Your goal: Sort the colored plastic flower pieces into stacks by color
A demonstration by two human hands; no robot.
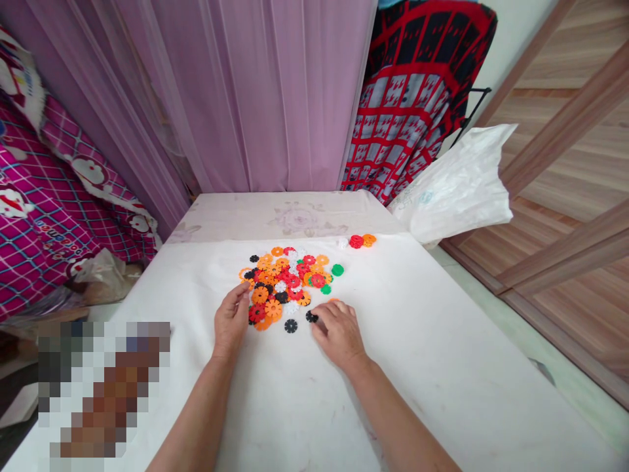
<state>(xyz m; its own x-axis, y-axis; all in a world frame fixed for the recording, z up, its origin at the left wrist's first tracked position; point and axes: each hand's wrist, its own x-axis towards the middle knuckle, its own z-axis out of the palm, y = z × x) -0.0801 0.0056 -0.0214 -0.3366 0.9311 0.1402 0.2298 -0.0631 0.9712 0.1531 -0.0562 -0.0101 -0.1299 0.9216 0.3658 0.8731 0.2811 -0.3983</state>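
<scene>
A loose heap of notched plastic snowflake discs in orange, red, black, white and green lies on the white-covered table. My left hand rests at the heap's left edge, its fingers loosely bent beside orange discs, with nothing visible in it. At the heap's lower right, my right hand has thumb and fingers closed on a black snowflake disc. Another black disc lies flat between the hands. An orange disc is partly hidden behind the right hand's fingers.
Toward the table's far right edge lie a white disc, red discs and orange discs. A white plastic bag hangs at the right corner. Purple curtains stand behind, and a pixelated patch covers the lower left.
</scene>
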